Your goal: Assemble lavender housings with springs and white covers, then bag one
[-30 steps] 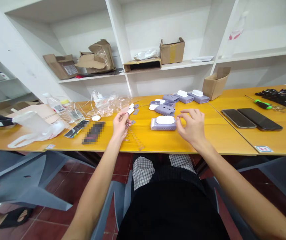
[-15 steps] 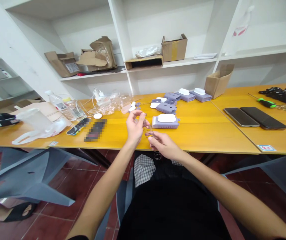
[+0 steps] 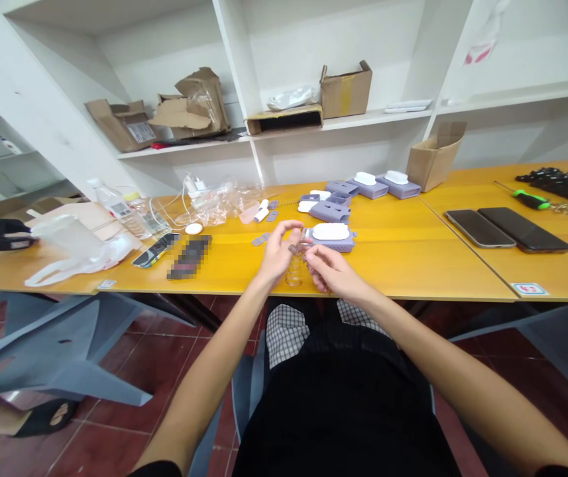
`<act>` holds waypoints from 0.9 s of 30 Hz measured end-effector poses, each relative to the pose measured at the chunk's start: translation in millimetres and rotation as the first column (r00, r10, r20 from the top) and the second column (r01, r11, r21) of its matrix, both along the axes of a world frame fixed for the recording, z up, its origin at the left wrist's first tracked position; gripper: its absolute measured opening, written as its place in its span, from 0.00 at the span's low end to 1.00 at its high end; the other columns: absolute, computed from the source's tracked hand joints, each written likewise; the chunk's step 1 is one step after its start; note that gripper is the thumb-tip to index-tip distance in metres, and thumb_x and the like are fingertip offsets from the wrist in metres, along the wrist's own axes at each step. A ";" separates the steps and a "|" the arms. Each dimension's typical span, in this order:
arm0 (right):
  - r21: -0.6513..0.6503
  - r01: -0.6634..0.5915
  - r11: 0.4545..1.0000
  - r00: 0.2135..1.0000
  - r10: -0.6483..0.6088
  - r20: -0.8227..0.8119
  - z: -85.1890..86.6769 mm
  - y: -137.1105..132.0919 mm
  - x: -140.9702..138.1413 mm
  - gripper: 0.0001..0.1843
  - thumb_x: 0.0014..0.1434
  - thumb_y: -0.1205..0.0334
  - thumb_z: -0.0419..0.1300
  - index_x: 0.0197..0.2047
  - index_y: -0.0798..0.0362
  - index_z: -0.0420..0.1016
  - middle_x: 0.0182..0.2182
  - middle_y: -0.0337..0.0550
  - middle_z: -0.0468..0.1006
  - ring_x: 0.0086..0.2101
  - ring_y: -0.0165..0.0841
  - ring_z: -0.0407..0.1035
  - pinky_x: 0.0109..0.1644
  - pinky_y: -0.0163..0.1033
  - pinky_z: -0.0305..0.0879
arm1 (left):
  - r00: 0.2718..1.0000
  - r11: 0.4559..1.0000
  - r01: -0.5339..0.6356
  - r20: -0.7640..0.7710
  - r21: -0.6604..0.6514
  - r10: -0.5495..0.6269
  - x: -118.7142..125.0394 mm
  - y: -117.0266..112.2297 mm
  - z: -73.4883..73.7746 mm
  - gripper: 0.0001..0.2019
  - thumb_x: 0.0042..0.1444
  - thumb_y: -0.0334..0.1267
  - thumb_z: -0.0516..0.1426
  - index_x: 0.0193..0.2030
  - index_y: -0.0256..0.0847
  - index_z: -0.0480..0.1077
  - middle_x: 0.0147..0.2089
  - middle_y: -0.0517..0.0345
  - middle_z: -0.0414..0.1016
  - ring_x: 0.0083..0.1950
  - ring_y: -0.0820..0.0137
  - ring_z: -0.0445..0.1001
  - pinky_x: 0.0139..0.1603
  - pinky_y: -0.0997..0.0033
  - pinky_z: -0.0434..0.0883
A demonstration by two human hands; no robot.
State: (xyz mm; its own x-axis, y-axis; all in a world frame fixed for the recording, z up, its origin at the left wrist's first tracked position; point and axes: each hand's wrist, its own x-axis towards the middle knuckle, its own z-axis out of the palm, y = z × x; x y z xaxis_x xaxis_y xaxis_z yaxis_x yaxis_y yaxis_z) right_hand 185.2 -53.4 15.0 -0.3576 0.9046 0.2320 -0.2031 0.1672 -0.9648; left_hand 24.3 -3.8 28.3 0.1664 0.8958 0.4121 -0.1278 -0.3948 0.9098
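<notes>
A thin metal coil spring (image 3: 293, 273) hangs in loose loops just over the table's front part, between my two hands. My left hand (image 3: 278, 253) is closed on its upper end with thumb and fingers. My right hand (image 3: 332, 269) pinches the spring's wire from the right side, fingertips close to the left hand's. Right behind my hands lies a purple perforated case (image 3: 347, 246) with a white oval top (image 3: 331, 231). Small grey flat pieces (image 3: 260, 239) lie left of my left hand.
More purple cases (image 3: 331, 211) with white parts stand at the back. Left are clear plastic packaging (image 3: 221, 207), a phone (image 3: 156, 250) and a plastic bag (image 3: 77, 248). To the right lie two dark phones (image 3: 523, 230) and a green-handled screwdriver (image 3: 532, 199). Shelves hold cardboard boxes (image 3: 346, 93).
My left hand has moved right and slightly down, uncovering the grey pieces. My right hand has shifted slightly right and up. The spring's loops now hang left of my right hand, over the table.
</notes>
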 end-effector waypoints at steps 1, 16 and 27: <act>-0.003 0.028 1.000 0.999 -0.028 -0.020 0.0 0.8 0.2 0.24 0.64 0.36 0.64 0.36 0.48 0.66 0.25 0.28 0.66 0.16 0.23 0.58 0.18 0.33 0.54 | 0.996 0.995 0.091 -0.016 -0.035 -0.092 0.2 -2.8 0.2 0.23 0.62 0.58 0.66 0.52 0.42 0.73 0.55 0.48 0.76 0.42 0.69 0.81 0.42 0.68 0.80; -0.173 0.074 0.982 0.979 -0.105 -0.177 -7.3 18.1 22.2 0.29 0.55 0.31 0.70 0.33 0.51 0.75 0.20 0.28 0.58 0.17 0.21 0.49 0.20 0.32 0.43 | 0.705 0.756 0.025 -0.548 0.654 0.451 -29.3 -65.3 -34.2 0.07 0.69 0.36 0.57 0.49 0.42 0.75 0.45 0.51 0.80 0.46 0.63 0.78 0.50 0.58 0.75; -0.171 0.087 0.981 0.992 -0.101 -0.080 -17.4 22.9 24.9 0.27 0.57 0.35 0.70 0.34 0.52 0.74 0.20 0.28 0.59 0.17 0.22 0.50 0.20 0.32 0.43 | 0.519 0.746 0.365 -0.787 0.557 0.333 -81.0 -64.7 -31.6 0.10 0.70 0.35 0.57 0.40 0.40 0.79 0.62 0.43 0.80 0.63 0.56 0.77 0.64 0.49 0.76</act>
